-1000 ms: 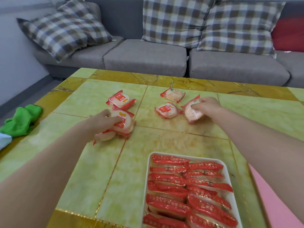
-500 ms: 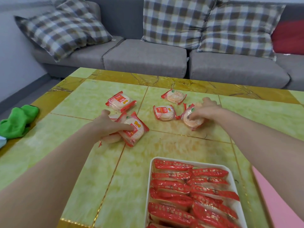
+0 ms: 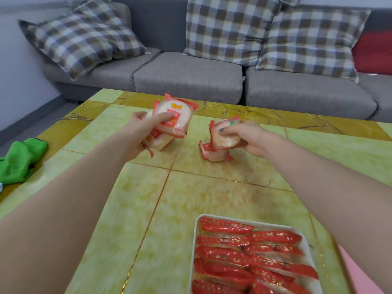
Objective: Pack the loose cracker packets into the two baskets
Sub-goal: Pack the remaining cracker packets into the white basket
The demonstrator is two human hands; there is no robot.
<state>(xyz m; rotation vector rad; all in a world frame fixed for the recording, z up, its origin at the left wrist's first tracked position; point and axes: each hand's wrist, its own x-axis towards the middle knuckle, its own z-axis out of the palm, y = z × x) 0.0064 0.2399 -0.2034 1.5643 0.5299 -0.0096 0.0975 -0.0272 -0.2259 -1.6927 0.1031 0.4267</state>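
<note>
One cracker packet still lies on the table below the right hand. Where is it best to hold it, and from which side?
Probably from above, pinching across the puffed middle of the packet: it lies flat, its near red edge faces the camera, and the right hand already holds another.

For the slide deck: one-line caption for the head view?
Left hand and right hand each grip cracker packets above the table, near a packed white basket.
</note>
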